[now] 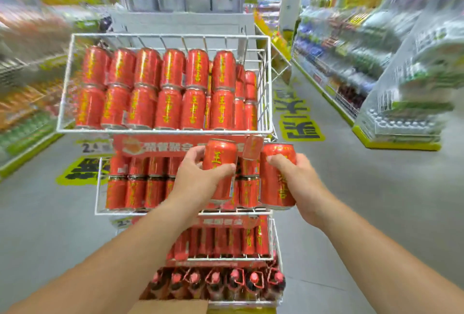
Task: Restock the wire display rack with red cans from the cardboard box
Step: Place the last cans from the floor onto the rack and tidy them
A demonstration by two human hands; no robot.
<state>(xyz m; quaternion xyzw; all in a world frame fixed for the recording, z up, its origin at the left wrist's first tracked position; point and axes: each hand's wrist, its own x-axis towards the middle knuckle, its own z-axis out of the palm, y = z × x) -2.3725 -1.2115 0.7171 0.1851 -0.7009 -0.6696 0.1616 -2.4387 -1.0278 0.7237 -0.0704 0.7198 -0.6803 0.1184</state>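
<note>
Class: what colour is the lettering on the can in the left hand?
Yellow, on the red can the left hand grips; head view.

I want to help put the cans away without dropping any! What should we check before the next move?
1. Left hand grips its red can: ok.
2. Right hand grips the other can: ok.
3. Both cans upright, tops up: ok.
4. Free spot in the top basket, front right corner: looks ok.
5. Free spot in the middle basket: cannot tell, the hands hide part of it.
6. More cans in the cardboard box: cannot tell, only its edge shows.
</note>
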